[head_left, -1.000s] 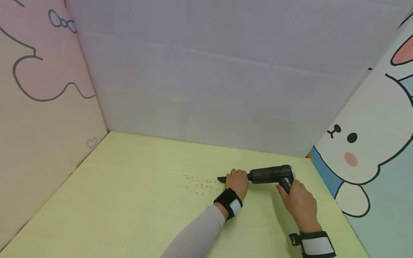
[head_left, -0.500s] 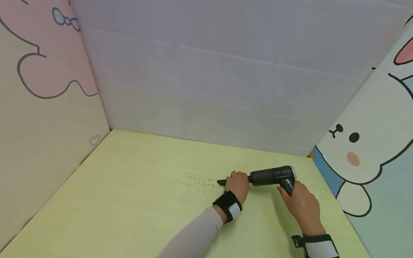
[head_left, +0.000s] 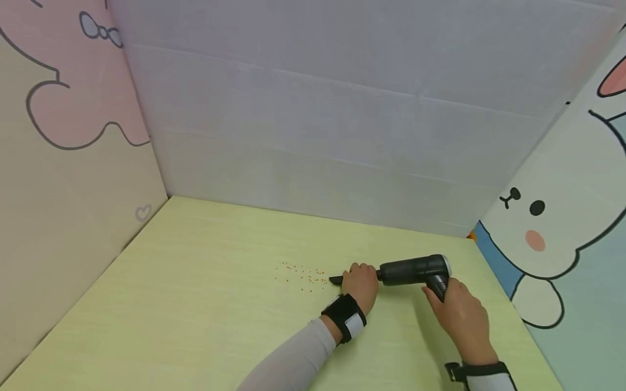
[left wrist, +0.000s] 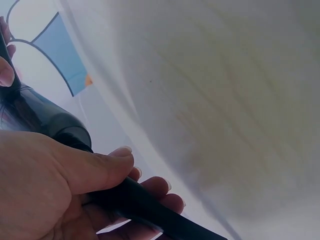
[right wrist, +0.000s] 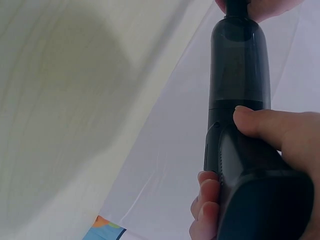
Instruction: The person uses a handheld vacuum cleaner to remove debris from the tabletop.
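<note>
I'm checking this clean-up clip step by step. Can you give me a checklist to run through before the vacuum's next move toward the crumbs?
1. Right hand grips the handle of the dark grey handheld vacuum: ok.
2. Left hand curled round the slim black nozzle: ok.
3. Nozzle tip points at the scattered small orange crumbs and lies just short of them: ok.
4. Nozzle seated firmly in the vacuum body: cannot tell, the left hand covers the joint.
5. Vacuum switched on: cannot tell.
6. Pale yellow-green tabletop between tip and crumbs free of other things: ok.
</note>
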Motion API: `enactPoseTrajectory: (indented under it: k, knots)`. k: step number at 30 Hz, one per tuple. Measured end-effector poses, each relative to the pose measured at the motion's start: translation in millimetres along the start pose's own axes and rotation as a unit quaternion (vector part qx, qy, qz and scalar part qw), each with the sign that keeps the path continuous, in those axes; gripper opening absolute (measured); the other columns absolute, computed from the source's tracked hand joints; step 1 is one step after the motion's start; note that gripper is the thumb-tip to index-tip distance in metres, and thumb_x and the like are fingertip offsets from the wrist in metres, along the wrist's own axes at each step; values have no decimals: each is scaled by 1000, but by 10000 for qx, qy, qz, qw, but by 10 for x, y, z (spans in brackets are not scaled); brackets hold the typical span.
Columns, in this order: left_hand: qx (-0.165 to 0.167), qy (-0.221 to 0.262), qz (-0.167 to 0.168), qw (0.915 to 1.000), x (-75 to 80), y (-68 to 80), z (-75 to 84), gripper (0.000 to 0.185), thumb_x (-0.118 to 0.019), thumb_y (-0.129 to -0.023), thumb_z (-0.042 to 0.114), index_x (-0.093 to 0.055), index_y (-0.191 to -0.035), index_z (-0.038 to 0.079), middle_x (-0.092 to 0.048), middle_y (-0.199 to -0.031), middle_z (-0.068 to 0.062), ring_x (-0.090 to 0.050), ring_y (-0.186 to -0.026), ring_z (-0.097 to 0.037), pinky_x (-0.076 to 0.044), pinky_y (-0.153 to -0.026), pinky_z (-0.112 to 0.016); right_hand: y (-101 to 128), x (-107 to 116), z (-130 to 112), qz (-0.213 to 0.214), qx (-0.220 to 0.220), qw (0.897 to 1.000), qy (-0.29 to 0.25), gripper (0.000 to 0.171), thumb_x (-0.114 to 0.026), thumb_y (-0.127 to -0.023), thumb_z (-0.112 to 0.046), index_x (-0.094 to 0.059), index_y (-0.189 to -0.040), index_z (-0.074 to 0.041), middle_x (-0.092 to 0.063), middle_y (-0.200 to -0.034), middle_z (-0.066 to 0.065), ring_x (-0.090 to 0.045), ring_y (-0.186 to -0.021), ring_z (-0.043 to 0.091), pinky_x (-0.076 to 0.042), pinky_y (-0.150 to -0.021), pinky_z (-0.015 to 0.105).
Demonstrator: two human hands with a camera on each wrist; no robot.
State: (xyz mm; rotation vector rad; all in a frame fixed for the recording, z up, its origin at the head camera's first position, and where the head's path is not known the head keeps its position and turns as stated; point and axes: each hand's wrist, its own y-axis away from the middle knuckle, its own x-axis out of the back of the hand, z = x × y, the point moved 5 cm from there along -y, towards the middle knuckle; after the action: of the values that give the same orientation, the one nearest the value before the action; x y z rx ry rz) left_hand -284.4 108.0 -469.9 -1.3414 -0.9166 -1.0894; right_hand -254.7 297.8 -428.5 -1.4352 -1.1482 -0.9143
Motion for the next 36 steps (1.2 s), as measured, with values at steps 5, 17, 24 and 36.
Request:
enactPoseTrajectory:
  k: [5, 17, 24, 36]
  knots:
    - [15, -9, 145, 9999, -37, 34, 1, 16, -66, -98, 30, -72, -94, 17, -68, -88, 2, -64, -88, -16, -55, -77, -31, 37, 9, -15, -61, 8, 10000, 27, 54, -72, -93, -36, -53, -97, 14, -52, -70, 15, -49, -54, 25, -37, -45, 37]
    - [5, 32, -115, 9999, -37, 112, -11, 17, -64, -99, 31, -71, -95, 16, -67, -89, 0, -64, -89, -17, -54, -78, -32, 108, -13, -18, -233, -103, 9996, 99, 58, -71, -93, -38, -53, -102, 17, -55, -72, 17, -51, -54, 26, -39, -45, 39]
    - [13, -40, -23, 10000, -24, 121, -11, 16, -65, -98, 31, -72, -95, 17, -67, -88, 1, -64, -87, -17, -54, -76, -31, 99, 7, -29, -232, -113, 9996, 109, 59, -72, -92, -39, -53, -102, 16, -55, -71, 16, -50, -54, 25, -37, -45, 37]
    - [-161, 24, -25, 9999, -140, -3, -13, 16, -66, -99, 33, -72, -100, 18, -68, -93, 2, -64, -90, -16, -55, -79, -30, 66, 5, -46, 27, -89, 9999, 96, 57, -73, -92, -37, -54, -98, 16, -55, -71, 19, -51, -52, 27, -40, -44, 40]
